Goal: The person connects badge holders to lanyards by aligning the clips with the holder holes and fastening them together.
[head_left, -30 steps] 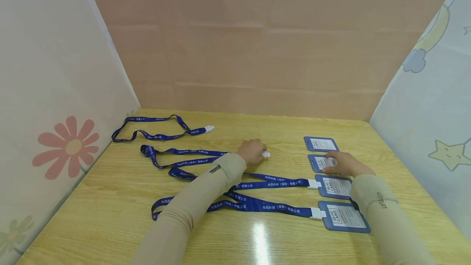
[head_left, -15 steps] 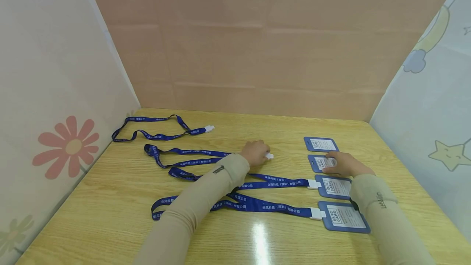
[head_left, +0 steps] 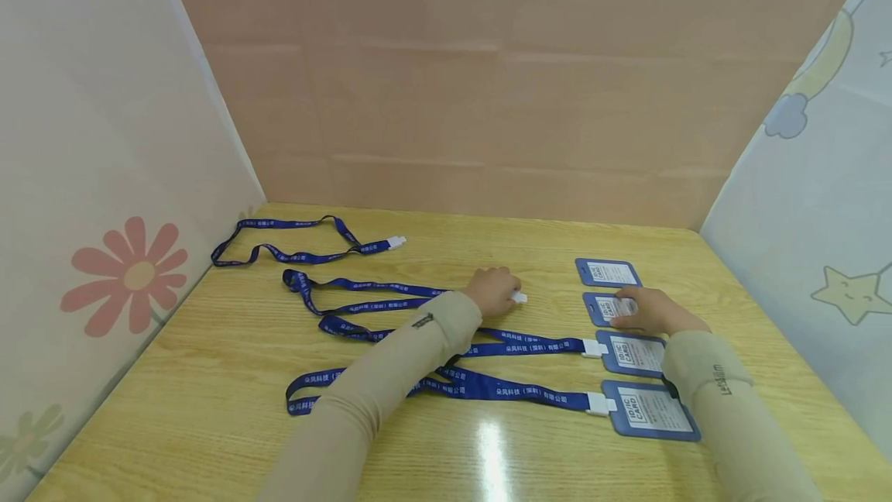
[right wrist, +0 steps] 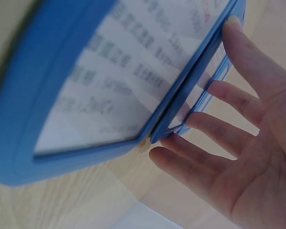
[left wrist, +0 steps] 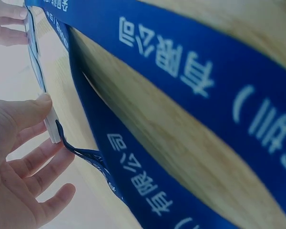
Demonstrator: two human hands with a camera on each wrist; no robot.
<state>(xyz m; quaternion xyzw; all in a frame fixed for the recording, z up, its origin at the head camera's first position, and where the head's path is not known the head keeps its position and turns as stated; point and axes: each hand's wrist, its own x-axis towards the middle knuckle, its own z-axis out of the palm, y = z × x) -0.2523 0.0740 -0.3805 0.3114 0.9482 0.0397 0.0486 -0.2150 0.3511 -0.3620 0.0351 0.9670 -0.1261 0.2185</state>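
Observation:
My left hand (head_left: 493, 291) pinches the white clip (head_left: 519, 297) of a blue printed lanyard (head_left: 379, 306) between thumb and fingers. The lanyard's two straps trail leftward over the table. In the left wrist view the thumb lies on the clip (left wrist: 52, 125). My right hand (head_left: 651, 311) grips the right part of a blue ID card holder (head_left: 598, 310), its slotted end facing left towards the clip. Seen from the right wrist, the thumb (right wrist: 238, 38) is at one long edge of the holder and the fingertips are at the other.
Behind these lie another lanyard (head_left: 307, 258) at the far left and a card holder (head_left: 608, 273) at the right. Nearer me, two lanyards (head_left: 536, 348) stretch right, their white clips at the slotted ends of two more card holders (head_left: 651, 409). Patterned walls flank the wooden table (head_left: 432, 455).
My left hand has slid slightly right with the clip, drawing the lanyard along and closer to the card holder. The right hand has stayed in place on its holder.

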